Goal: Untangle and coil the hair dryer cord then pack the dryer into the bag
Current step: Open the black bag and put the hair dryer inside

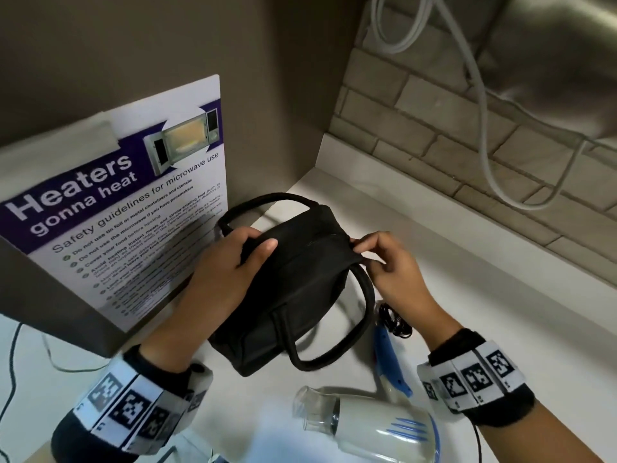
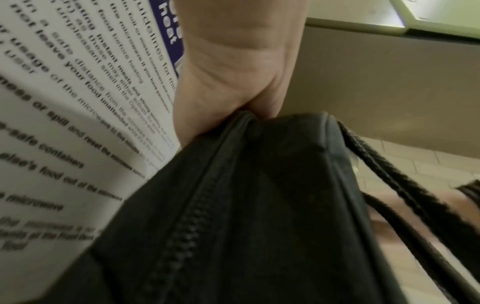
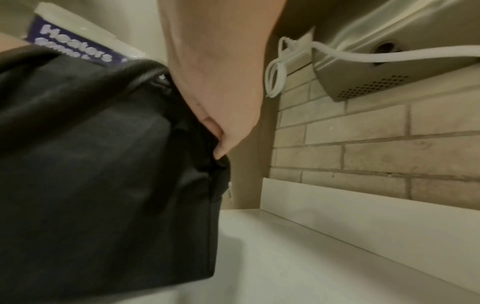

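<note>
A black zip bag (image 1: 293, 289) with two loop handles stands on the white counter (image 1: 467, 295). My left hand (image 1: 233, 259) grips the bag's left top end, thumb lying across the fabric. My right hand (image 1: 377, 252) pinches the bag's right top corner by the zip end. The zip (image 2: 192, 214) runs shut along the top in the left wrist view, and my right fingertips (image 3: 221, 150) press into the bag (image 3: 103, 164) edge. The white and blue hair dryer (image 1: 374, 422) lies on the counter near me, with its coiled black cord (image 1: 395, 320) beside the blue handle.
A microwave safety poster (image 1: 133, 212) leans against the wall at left, touching the bag's side. A brick backsplash (image 1: 467, 128) runs behind, with white cables (image 1: 484, 111) hanging from a wall unit. A thin dark wire (image 1: 11, 362) lies at far left.
</note>
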The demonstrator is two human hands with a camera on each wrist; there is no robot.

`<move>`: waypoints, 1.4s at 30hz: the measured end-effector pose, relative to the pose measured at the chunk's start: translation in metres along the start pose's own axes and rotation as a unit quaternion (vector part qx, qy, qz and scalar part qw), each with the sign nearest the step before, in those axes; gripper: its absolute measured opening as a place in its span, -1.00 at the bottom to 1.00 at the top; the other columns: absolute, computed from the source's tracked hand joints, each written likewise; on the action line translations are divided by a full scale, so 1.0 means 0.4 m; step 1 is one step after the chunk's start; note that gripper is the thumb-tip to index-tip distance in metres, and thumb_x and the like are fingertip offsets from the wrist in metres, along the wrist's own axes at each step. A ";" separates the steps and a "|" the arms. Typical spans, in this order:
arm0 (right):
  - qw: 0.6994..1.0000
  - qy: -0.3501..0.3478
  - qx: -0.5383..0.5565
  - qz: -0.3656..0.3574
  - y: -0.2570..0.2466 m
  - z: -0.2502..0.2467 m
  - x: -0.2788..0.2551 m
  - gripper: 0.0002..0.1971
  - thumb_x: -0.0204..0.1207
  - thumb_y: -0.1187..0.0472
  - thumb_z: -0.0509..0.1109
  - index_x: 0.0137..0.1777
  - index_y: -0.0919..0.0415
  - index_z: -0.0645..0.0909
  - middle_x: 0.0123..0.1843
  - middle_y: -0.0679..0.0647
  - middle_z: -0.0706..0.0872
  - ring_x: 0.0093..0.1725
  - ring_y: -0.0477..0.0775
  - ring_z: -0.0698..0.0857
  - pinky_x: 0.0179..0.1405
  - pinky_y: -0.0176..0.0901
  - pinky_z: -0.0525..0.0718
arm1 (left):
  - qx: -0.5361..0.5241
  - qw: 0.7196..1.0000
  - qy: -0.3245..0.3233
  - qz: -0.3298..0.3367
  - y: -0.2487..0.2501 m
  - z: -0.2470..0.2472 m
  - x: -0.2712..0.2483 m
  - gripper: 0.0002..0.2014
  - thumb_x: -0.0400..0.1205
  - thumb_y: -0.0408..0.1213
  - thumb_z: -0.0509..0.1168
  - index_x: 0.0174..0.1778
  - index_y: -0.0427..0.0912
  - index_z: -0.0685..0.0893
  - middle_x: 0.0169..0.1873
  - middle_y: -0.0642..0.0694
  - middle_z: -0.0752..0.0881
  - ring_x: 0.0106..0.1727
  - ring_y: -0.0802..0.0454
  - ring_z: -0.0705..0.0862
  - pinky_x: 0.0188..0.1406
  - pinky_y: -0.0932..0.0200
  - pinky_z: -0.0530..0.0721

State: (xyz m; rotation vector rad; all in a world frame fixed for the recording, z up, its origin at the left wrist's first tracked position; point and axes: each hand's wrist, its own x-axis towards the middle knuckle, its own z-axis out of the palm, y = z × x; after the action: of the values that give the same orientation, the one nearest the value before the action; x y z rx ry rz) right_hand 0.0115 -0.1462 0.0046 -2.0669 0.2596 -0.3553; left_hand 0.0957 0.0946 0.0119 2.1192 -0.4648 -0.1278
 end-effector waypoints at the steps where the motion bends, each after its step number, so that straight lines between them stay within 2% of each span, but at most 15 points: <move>1: 0.999 0.009 0.018 0.042 -0.004 -0.009 0.008 -0.54 0.45 0.61 0.16 -0.14 -0.03 0.62 0.09 0.16 0.65 0.19 0.04 0.69 0.21 -0.07 0.66 | 0.015 1.000 0.005 0.014 0.005 -0.001 0.001 -0.72 0.63 0.08 0.21 0.03 -0.03 0.62 -0.29 0.19 0.62 -0.19 0.39 0.56 -0.27 0.49 0.42; 4: 0.984 0.011 0.059 0.167 0.001 -0.021 0.032 -0.78 0.67 0.27 0.19 0.12 0.07 0.66 0.14 0.04 0.68 0.20 0.07 0.67 0.16 -0.14 0.65 | 0.039 0.998 0.015 0.050 0.018 -0.006 0.000 -0.72 0.63 0.07 0.21 -0.07 -0.07 0.61 -0.37 0.09 0.64 -0.29 0.32 0.59 -0.32 0.49 0.45; 6: 0.963 -0.042 0.112 0.241 0.008 -0.017 0.045 -0.69 0.70 0.04 0.14 0.31 0.07 0.60 0.20 0.05 0.69 0.23 0.06 0.67 0.15 -0.18 0.63 | 0.032 0.997 0.016 0.073 0.027 -0.010 -0.004 -0.74 0.63 0.05 0.22 -0.13 -0.08 0.60 -0.42 0.08 0.62 -0.33 0.33 0.60 -0.32 0.50 0.45; 8: 0.932 -0.068 0.168 0.315 0.014 -0.008 0.059 -0.65 0.70 -0.04 0.11 0.23 0.10 0.64 0.11 0.04 0.74 0.10 0.00 0.69 0.11 -0.19 0.63 | 0.026 0.995 0.014 0.093 0.035 -0.015 -0.010 -0.74 0.63 0.05 0.21 -0.16 -0.08 0.59 -0.48 0.07 0.60 -0.34 0.36 0.59 -0.33 0.51 0.46; 10: 0.906 -0.062 0.195 0.370 0.035 0.001 0.072 -0.72 0.68 0.01 0.18 0.03 0.11 0.68 -0.06 0.04 0.73 -0.09 -0.03 0.65 -0.01 -0.20 0.59 | 0.025 0.994 0.011 0.104 0.035 -0.021 -0.013 -0.75 0.61 0.05 0.21 -0.18 -0.06 0.57 -0.52 0.08 0.58 -0.37 0.36 0.59 -0.35 0.51 0.46; 13: 0.889 -0.079 0.222 0.393 0.067 0.008 0.091 -0.84 0.58 0.24 0.30 -0.05 0.14 0.72 -0.06 0.14 0.65 -0.11 0.03 0.57 -0.07 -0.17 0.52 | 0.006 0.995 0.014 0.101 0.019 -0.034 -0.011 -0.76 0.57 0.09 0.20 -0.18 0.00 0.56 -0.46 0.21 0.63 -0.35 0.33 0.59 -0.36 0.53 0.44; 18: 0.849 -0.122 0.234 0.457 0.080 -0.015 0.106 -0.85 0.53 0.45 0.32 -0.26 0.31 0.58 -0.40 0.14 0.63 -0.41 -0.03 0.56 -0.36 -0.34 0.48 | 0.021 0.994 0.016 0.102 -0.021 -0.043 0.003 -0.65 0.50 0.26 0.11 -0.19 0.06 0.57 -0.48 -0.05 0.63 -0.31 0.07 0.59 -0.38 0.42 0.46; 22: 0.887 -0.259 -0.167 0.344 0.028 -0.021 0.114 -0.76 0.60 0.33 0.25 -0.32 0.31 0.54 -0.35 0.22 0.53 -0.41 0.03 0.47 -0.40 -0.20 0.47 | 0.093 0.986 -0.004 0.138 -0.017 -0.042 -0.001 -0.64 0.56 0.22 0.08 -0.15 0.01 0.56 -0.55 0.02 0.59 -0.49 0.12 0.60 -0.45 0.41 0.50; 24: 0.883 -0.213 -0.326 0.264 -0.006 -0.030 0.122 -0.64 0.64 0.15 0.26 -0.38 0.30 0.52 -0.43 0.14 0.52 -0.40 0.08 0.48 -0.43 -0.18 0.39 | 0.139 0.973 0.006 0.182 -0.012 -0.041 -0.002 -0.62 0.63 0.19 0.09 -0.11 -0.07 0.58 -0.58 -0.02 0.61 -0.57 0.10 0.62 -0.49 0.17 0.62; 26: 0.888 -0.131 -0.387 0.211 -0.032 -0.040 0.129 -0.61 0.66 0.05 0.23 -0.23 0.37 0.59 -0.28 0.26 0.65 -0.23 0.24 0.62 -0.35 -0.15 0.39 | 0.154 0.963 0.022 0.221 -0.008 -0.039 -0.003 -0.65 0.64 0.14 0.10 -0.13 -0.08 0.57 -0.63 -0.05 0.59 -0.64 0.03 0.59 -0.61 0.12 0.59; 29: 0.881 -0.046 -0.449 0.144 -0.070 -0.037 0.127 -0.60 0.68 0.05 0.18 0.00 0.40 0.67 0.03 0.38 0.73 0.05 0.40 0.68 -0.20 -0.10 0.40 | 0.195 0.945 0.033 0.260 -0.003 -0.034 -0.007 -0.62 0.62 0.08 0.10 -0.19 -0.15 0.62 -0.68 -0.07 0.56 -0.71 0.01 0.55 -0.72 0.21 0.49; 31: 0.889 -0.018 -0.449 0.089 -0.106 -0.027 0.118 -0.60 0.69 0.06 0.17 -0.01 0.42 0.64 0.03 0.40 0.71 0.04 0.44 0.66 -0.20 -0.05 0.41 | 0.223 0.932 0.031 0.283 -0.005 -0.031 -0.011 -0.62 0.62 0.04 0.11 -0.19 -0.19 0.66 -0.69 -0.08 0.56 -0.73 0.01 0.53 -0.75 0.26 0.43; 35: 0.949 -0.012 -0.307 0.071 -0.156 -0.036 0.111 -0.64 0.66 0.04 0.23 -0.16 0.34 0.64 -0.14 0.34 0.76 -0.07 0.40 0.69 -0.06 0.15 0.65 | 0.241 0.934 0.041 0.262 -0.014 -0.041 -0.008 -0.65 0.65 0.04 0.12 -0.20 -0.13 0.65 -0.65 -0.09 0.58 -0.70 -0.05 0.56 -0.67 0.28 0.38; 39: 0.941 0.069 -0.331 -0.005 -0.217 -0.013 0.079 -0.73 0.60 0.04 0.33 -0.13 0.25 0.66 -0.17 0.17 0.76 -0.14 0.22 0.69 -0.27 -0.13 0.43 | 0.260 0.934 0.066 0.236 0.005 -0.032 -0.023 -0.63 0.67 0.04 0.13 -0.27 -0.13 0.64 -0.68 -0.12 0.54 -0.71 -0.11 0.51 -0.63 0.28 0.26; 42: 0.936 0.080 -0.330 -0.093 -0.262 0.040 0.034 -0.79 0.60 0.08 0.35 -0.09 0.23 0.65 -0.17 0.09 0.73 -0.21 0.10 0.66 -0.27 -0.20 0.39 | 0.232 0.946 0.090 0.206 0.025 -0.026 -0.022 -0.65 0.68 0.07 0.12 -0.21 -0.12 0.60 -0.64 -0.12 0.54 -0.68 -0.12 0.52 -0.64 0.24 0.34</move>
State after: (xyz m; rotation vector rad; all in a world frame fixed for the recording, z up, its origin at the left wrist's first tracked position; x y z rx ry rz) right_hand 0.0338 -0.0860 0.0900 -2.7397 0.3092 -0.6169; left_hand 0.0875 0.1012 0.0254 2.4019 -0.8837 0.4541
